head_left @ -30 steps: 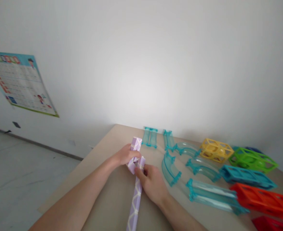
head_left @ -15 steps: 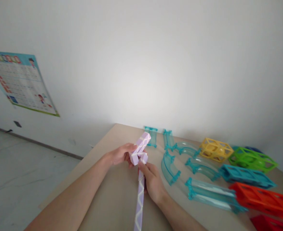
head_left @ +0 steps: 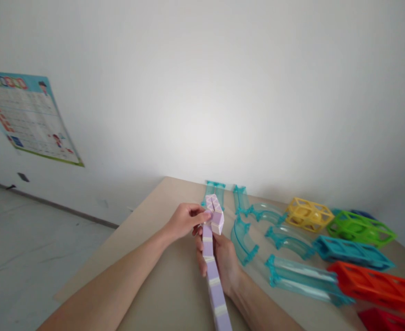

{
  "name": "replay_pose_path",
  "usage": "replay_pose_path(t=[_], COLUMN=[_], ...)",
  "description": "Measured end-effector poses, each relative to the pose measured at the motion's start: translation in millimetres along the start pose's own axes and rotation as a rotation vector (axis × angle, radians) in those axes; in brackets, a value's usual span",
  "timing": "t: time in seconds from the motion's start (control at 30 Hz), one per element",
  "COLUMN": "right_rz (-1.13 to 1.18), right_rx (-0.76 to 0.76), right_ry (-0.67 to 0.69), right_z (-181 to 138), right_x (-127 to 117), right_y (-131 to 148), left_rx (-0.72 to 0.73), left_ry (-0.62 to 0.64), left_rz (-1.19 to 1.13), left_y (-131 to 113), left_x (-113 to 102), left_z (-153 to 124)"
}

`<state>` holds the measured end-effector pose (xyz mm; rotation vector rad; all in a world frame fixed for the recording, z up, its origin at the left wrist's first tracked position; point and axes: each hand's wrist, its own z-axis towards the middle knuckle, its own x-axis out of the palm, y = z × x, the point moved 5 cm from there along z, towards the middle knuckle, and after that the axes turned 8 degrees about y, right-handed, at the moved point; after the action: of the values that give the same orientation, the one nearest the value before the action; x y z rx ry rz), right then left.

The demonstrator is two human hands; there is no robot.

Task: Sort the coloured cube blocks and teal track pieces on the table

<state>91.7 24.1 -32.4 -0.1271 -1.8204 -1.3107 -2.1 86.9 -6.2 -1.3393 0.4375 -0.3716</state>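
A purple and white snake puzzle (head_left: 212, 271) is held above the table, its long straight tail running down toward me and past the lower edge of the view. At the far end its segments are folded into a compact, blocky head. My left hand (head_left: 187, 221) pinches this folded end from the left, thumb on top. Lower down, my right hand (head_left: 227, 264) wraps round the straight part from beneath and the right, with fingertips showing on its left side. Part of the right hand is hidden behind the puzzle.
On the beige table (head_left: 161, 276), clear teal track pieces (head_left: 242, 241) lie right of my hands. Farther right stand lattice blocks: yellow (head_left: 309, 214), green (head_left: 359, 229), blue (head_left: 354, 253) and red (head_left: 378, 287). A white wall (head_left: 202, 92) with a poster (head_left: 33, 117) rises behind.
The snake puzzle has been turned: its folded end now points up and right, and its tail has swung rightward. My left hand has shifted right, its thumb now over the segments.
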Motion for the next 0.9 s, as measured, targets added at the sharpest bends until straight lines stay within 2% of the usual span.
replay_pose_path(t=[0.17, 0.37, 0.5, 0.57, 0.67, 0.77, 0.9], right_rz=[-0.017, -0.223, -0.292, -0.333, -0.374, -0.399, -0.289], right_rx=[-0.057, -0.145, -0.153, -0.17, -0.224, -0.237, -0.194], right_ry=[-0.016, -0.181, -0.212, -0.226, -0.224, -0.216, -0.161], right_z=[0, 1, 0, 0, 0, 0, 2], right_x=[6, 2, 0, 0, 0, -1, -1], right_y=[-1, -3, -3, -1, 1, 1, -2], left_rx=[-0.042, -0.073, -0.083, -0.101, -0.154, -0.185, -0.101], left_ry=[-0.149, -0.205, -0.222, -0.278, -0.387, -0.415, -0.519], left_rz=[0.044, 0.025, 0.018, 0.032, 0.082, 0.196, 0.317], left_y=[-6, -8, -9, -8, -2, 4, -3], left_x=[4, 4, 7, 7, 3, -3, -22], left_z=[-4, -6, -6, -6, -7, -5, -6])
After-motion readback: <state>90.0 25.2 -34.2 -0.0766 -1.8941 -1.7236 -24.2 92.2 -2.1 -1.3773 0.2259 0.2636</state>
